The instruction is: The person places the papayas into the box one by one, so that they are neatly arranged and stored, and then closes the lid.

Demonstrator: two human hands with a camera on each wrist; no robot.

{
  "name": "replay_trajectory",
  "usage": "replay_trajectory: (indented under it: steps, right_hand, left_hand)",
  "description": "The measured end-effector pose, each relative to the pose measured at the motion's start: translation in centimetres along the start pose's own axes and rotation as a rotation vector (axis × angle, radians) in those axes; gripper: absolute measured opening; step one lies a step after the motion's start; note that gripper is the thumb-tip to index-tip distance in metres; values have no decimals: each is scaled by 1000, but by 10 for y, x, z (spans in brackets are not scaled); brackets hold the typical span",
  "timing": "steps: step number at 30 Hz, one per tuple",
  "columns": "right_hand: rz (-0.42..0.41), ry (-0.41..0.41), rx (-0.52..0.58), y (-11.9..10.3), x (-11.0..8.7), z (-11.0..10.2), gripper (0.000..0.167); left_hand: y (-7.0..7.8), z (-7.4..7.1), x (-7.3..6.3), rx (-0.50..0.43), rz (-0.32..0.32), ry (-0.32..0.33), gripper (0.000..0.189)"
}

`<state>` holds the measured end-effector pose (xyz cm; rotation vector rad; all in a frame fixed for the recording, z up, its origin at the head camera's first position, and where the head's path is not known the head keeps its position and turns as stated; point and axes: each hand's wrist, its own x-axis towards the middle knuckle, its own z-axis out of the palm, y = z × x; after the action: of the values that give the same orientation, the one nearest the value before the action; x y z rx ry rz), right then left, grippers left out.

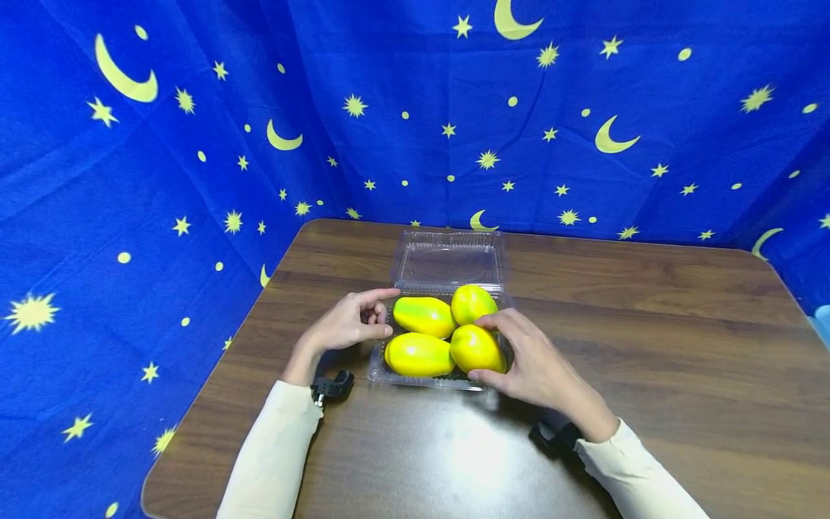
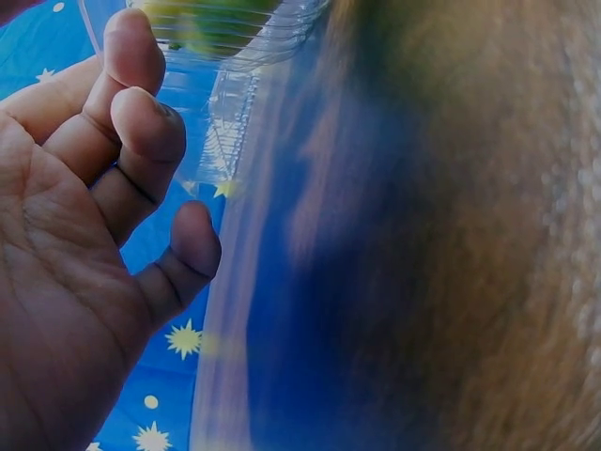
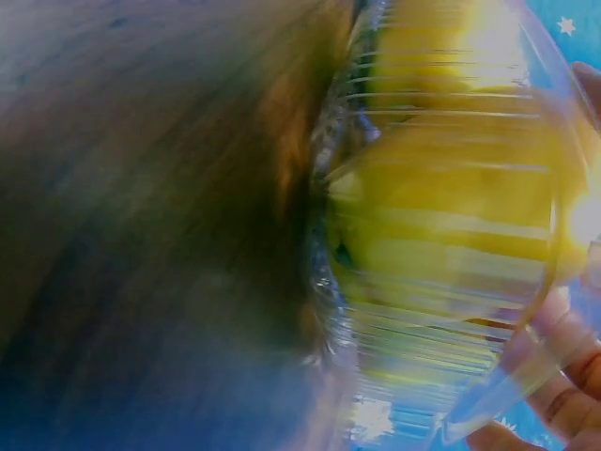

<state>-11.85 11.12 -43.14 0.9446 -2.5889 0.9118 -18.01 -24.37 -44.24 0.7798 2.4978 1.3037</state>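
Clear, thin plastic container (image 1: 421,383) with crimped rim and ribbed walls, standing on a glossy wood-grain table (image 1: 648,360); hinged lid (image 1: 447,268) of the same plastic folded back at the far side, fluted at the edges. Inside, two by two, with smooth, shiny skins: back-left fruit (image 1: 424,317), an elongated oval, yellow flushed with lime green; front-left fruit (image 1: 420,355), similarly long, bright yellow with a greenish tinge; back-right fruit (image 1: 473,303), rounder in outline, yellow-green; front-right fruit (image 1: 476,349), likewise rounded, deeper yellow. Right hand (image 1: 538,364): thumb and fingers curved about the front-right fruit, gripping it at the container's right end. Left hand (image 1: 353,321): beside the left wall, index finger extended, other fingers loosely bent, nothing in grasp; contact with the plastic impossible to confirm. Cream sleeves (image 1: 269,454) and black wrist mounts (image 1: 333,386) at both forearms. Beyond, draped blue cloth (image 1: 421,72) printed with yellow crescents, stars and dots.
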Motion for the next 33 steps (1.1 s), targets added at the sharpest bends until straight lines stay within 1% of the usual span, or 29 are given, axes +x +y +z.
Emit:
replay_trajectory:
  steps: [6, 11, 15, 19, 24, 28, 33]
  right_hand:
    - [21, 63, 38, 3, 7, -7, 62]
    - [62, 112, 48, 7, 15, -15, 53]
    - [75, 146, 56, 11, 21, -19, 48]
    - [88, 181, 81, 21, 27, -22, 44]
    - [138, 217, 113, 40, 34, -27, 39]
    - [178, 226, 143, 53, 37, -32, 38]
    - [210, 192, 168, 64, 41, -32, 39]
  left_hand:
    - [1, -1, 2, 7, 5, 2, 65]
    - [1, -1, 1, 2, -13, 5, 65]
    - [-1, 1, -1, 4, -18, 3, 65]
    - [0, 2, -1, 14, -11, 6, 64]
    - [0, 3, 0, 19, -12, 8, 65]
    - [2, 2, 1, 21, -4, 12, 65]
    - [2, 2, 0, 19, -16, 6, 65]
